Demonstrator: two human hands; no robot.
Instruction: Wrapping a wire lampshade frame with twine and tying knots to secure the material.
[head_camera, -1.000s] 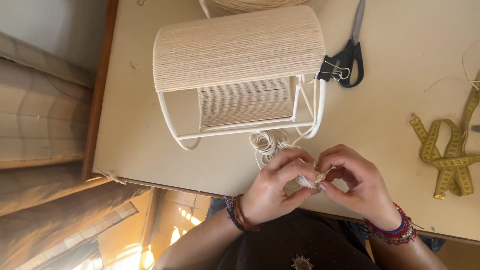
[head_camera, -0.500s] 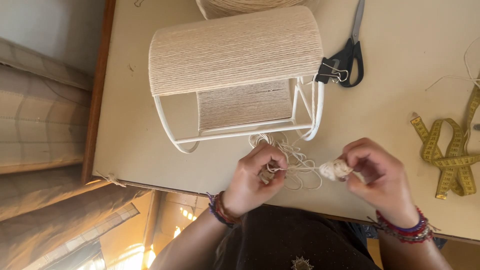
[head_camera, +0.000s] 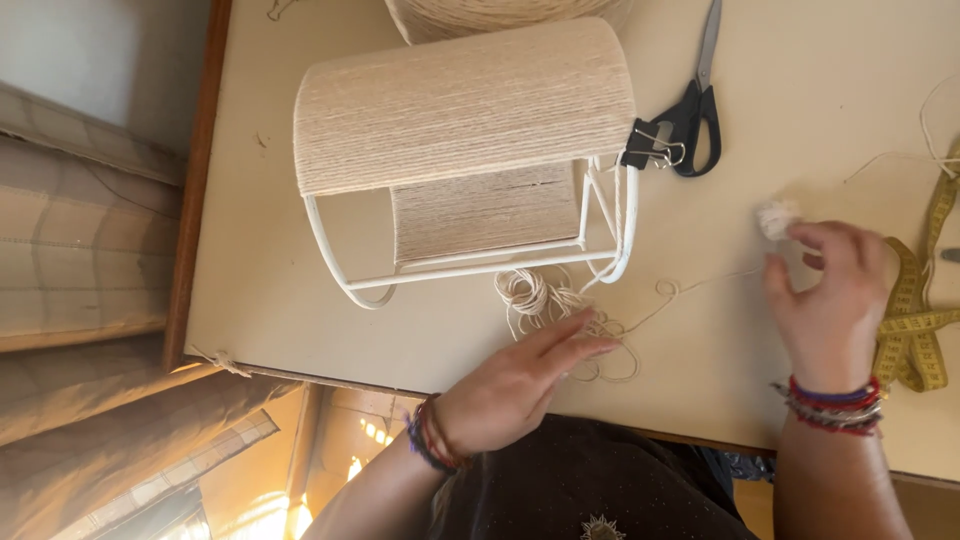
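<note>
Here, the right hand (head_camera: 830, 300) pinches a small bundle of cream cord (head_camera: 777, 217) at three o'clock, well apart from the left hand (head_camera: 520, 385), which lies flat and open-fingered on the loose cord coil (head_camera: 560, 315) (just below the cord-wrapped wire frame (head_camera: 465, 150)). Black scissors (head_camera: 695, 110) lie at one o'clock.

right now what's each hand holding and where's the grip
The right hand pinches a small cord bundle at its end with the fingertips. The left hand lies open on the loose cord, gripping nothing.
</note>
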